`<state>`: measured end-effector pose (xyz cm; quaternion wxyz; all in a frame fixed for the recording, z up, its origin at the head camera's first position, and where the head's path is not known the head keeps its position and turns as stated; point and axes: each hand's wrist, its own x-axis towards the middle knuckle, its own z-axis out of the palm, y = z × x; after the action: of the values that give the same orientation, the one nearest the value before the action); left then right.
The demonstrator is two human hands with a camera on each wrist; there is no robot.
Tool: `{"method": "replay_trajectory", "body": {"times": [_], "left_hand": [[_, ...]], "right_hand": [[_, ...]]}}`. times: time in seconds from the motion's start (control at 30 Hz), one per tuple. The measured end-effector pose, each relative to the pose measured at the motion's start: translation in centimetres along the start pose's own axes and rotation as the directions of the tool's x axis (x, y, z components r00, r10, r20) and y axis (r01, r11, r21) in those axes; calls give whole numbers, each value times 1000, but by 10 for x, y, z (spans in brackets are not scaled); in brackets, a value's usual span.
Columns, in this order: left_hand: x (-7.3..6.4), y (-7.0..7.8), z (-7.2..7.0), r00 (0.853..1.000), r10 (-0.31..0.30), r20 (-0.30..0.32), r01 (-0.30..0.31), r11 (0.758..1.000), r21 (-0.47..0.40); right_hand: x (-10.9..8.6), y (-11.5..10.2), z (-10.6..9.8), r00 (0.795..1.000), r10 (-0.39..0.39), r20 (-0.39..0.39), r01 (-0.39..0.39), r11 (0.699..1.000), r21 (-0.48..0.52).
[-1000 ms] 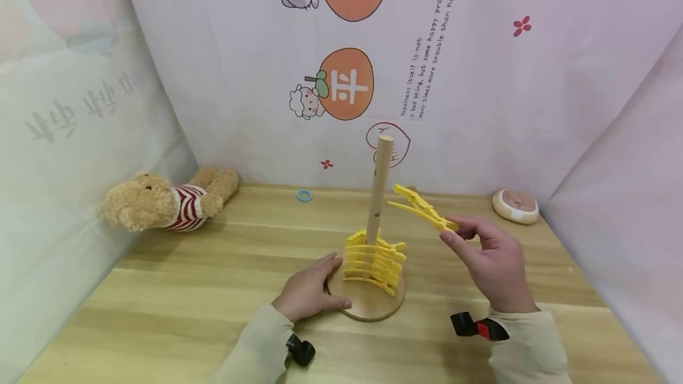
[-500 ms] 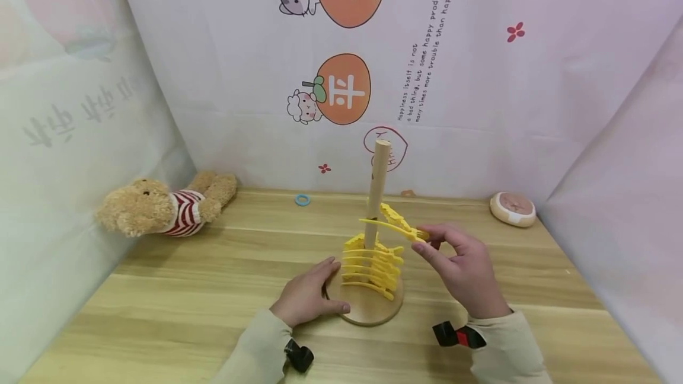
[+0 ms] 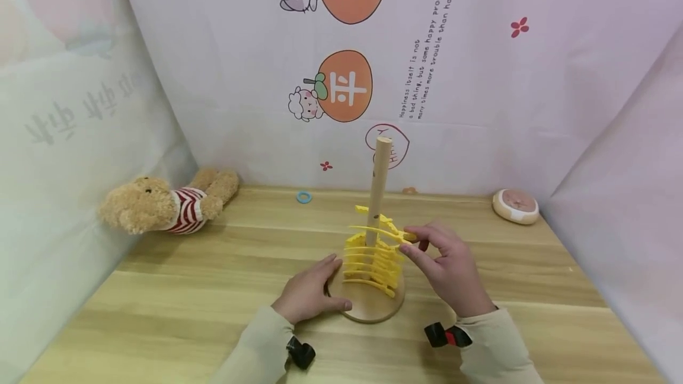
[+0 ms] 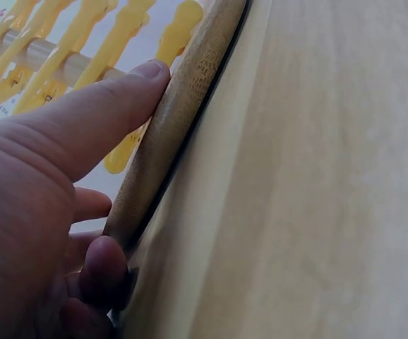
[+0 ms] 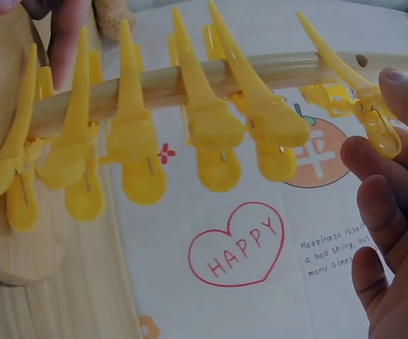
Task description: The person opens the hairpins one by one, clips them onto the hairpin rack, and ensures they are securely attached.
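Observation:
A wooden stand with an upright rod and a round base stands on the table. Several yellow alligator hair clips are stacked along the lower rod, clamped across it. My right hand pinches the handles of another yellow hair clip between thumb and fingers; its jaws are spread around the rod, above the stack. The right wrist view shows this clip apart from the others. At the base's left edge, my left hand holds the rim, its thumb along it and fingers partly hidden.
A teddy bear in a striped shirt lies at the back left. A blue ring is near the back edge, and a round pink-and-white object sits at the back right. Printed cloth walls enclose the table.
My right hand has moved left with the hair clip and slightly lower, bringing its spread jaws around the rod. My left hand has stayed on the base.

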<state>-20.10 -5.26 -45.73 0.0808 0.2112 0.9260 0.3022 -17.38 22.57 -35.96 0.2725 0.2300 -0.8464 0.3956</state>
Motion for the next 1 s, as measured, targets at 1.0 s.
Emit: {"method": "replay_trajectory", "body": {"times": [1.0], "left_hand": [[-5, 14, -6, 999, -25, 30, 23, 999, 45]], "right_hand": [[-3, 6, 12, 998, 20, 64, -20, 1000, 2]]}}
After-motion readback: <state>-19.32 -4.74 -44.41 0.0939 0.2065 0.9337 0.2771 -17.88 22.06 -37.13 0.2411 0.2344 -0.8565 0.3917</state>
